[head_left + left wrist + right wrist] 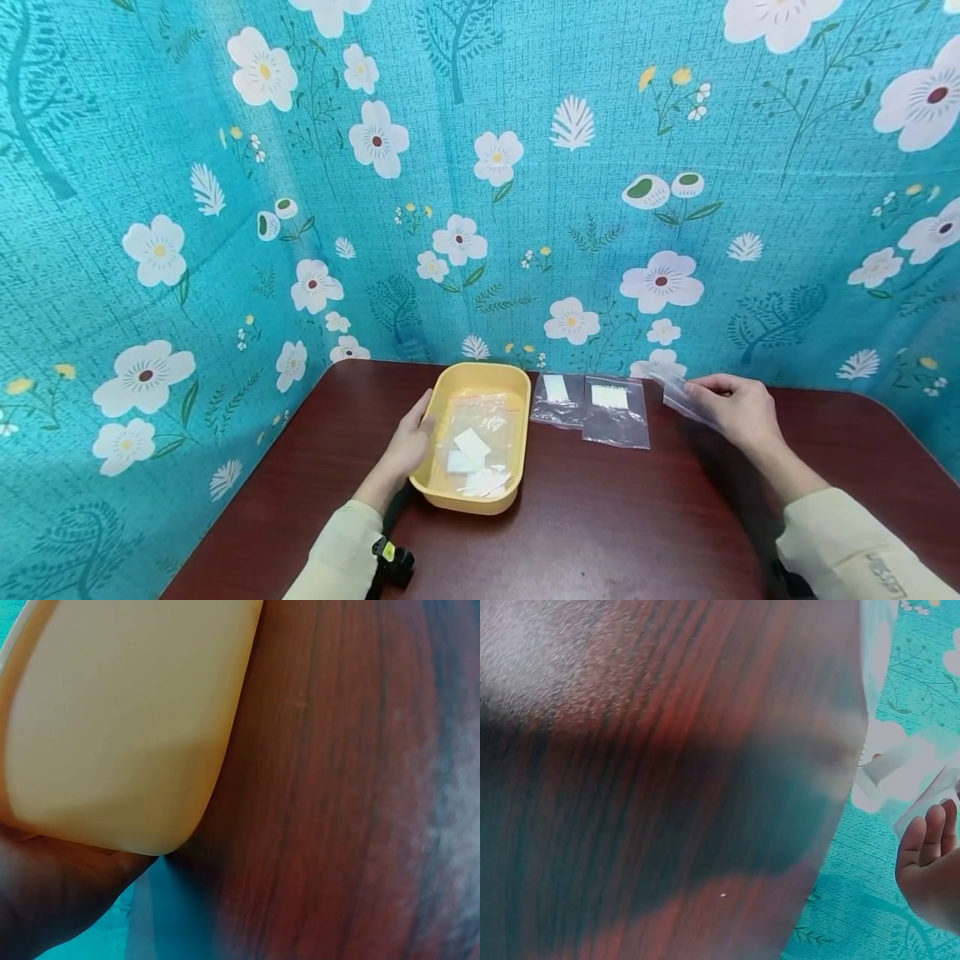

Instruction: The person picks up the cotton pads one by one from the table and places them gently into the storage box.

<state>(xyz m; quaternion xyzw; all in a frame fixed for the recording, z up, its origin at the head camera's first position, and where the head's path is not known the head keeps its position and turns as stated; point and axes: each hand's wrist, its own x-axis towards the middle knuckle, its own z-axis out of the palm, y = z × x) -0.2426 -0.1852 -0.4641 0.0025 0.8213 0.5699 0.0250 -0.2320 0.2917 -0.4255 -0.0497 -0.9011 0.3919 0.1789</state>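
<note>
My left hand (407,447) grips the left side of a yellow plastic basin (472,505), with the thumb at its rim. In the left wrist view the basin's smooth outer wall (120,735) fills the upper left, and part of the hand (64,896) shows below it. Inside the basin lie clear zip bags (491,417) with white pieces (471,446) among them. Over the far right of the table, my right hand (738,410) pinches a clear plastic bag (681,398) by its right end. That bag (922,806) also shows at the right wrist view's edge, above curled fingers.
Two clear bags, a left one (551,412) and a right one (617,429), lie flat just right of the basin, each with a white piece. The dark red wooden table (600,525) ends at a blue flowered curtain (525,208) behind and to the left.
</note>
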